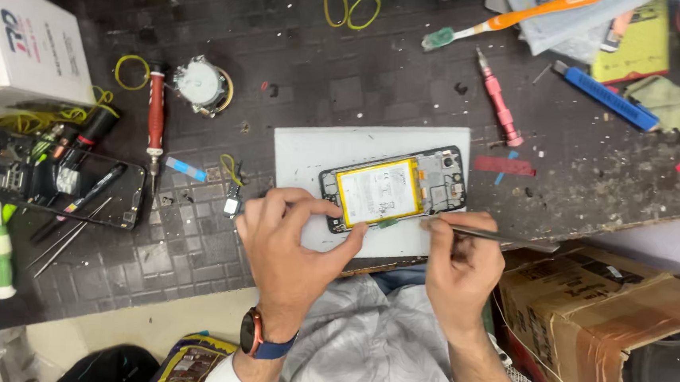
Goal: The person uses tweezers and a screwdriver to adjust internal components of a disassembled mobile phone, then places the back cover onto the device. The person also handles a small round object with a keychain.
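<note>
Nearest the camera, a cardboard box (587, 312) sits at the right below the edge of the surface (301, 69), beside the person's grey patterned lap; the left wrist carries a watch (253, 332) on a blue strap. Above it, the left hand (288, 243) rests on the near left corner of an opened phone (394, 188), its grip pressed onto the frame with the thumb tip just beside the yellow battery (377, 192); the right hand (463, 259) has its grip pinched on a thin metal tool (496, 237), which lies nearly level with its shaft running out to the right, the working end hidden by the fingers at the phone's near edge. The phone lies back-open on a white mat (303, 152) at the middle of the dark tiled surface. To the left lie a second dismantled phone (6, 172) under loose tools, a red screwdriver (155, 118) and 2 green-handled ones (2, 259). Farther off: a pink screwdriver (499, 102), a blue cutter (606, 96), an orange-handled brush (511, 21), 2 yellow rubber bands (351, 8) and a white box (27, 41) at far left.
</note>
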